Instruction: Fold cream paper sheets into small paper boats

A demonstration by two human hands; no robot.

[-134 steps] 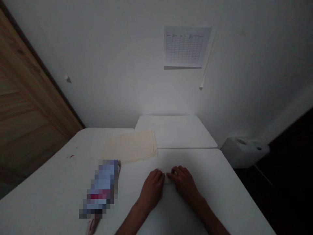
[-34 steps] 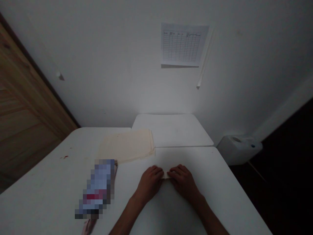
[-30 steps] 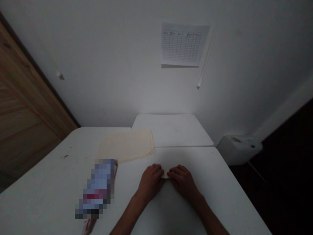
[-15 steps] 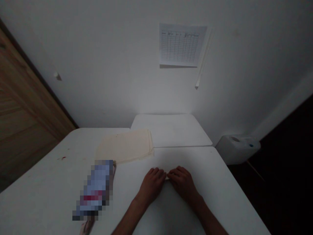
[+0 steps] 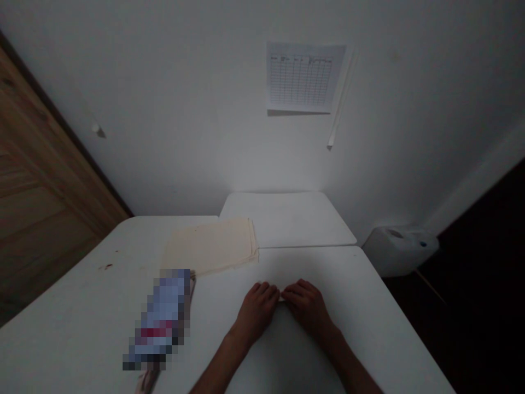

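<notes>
My left hand (image 5: pixel 260 306) and my right hand (image 5: pixel 305 302) meet low over the white table (image 5: pixel 287 350), fingertips almost touching. Both sets of fingers are curled closed on a small pale strip (image 5: pixel 281 299); just a sliver of it shows between them, and its kind is hidden by the fingers. Left of and beyond my left hand lies a stack of thin cream-coloured sheets (image 5: pixel 213 246) with uneven edges.
A blurred-out blue, pixelated item (image 5: pixel 162 314) lies on the table to the left. Behind stands a smaller white tabletop (image 5: pixel 287 219) against the wall. A printed chart (image 5: pixel 301 79) hangs above. At right, below table height, is a white plastic container (image 5: pixel 402 251).
The view has shifted very slightly. Both hands stay in the same place on the pale strip.
</notes>
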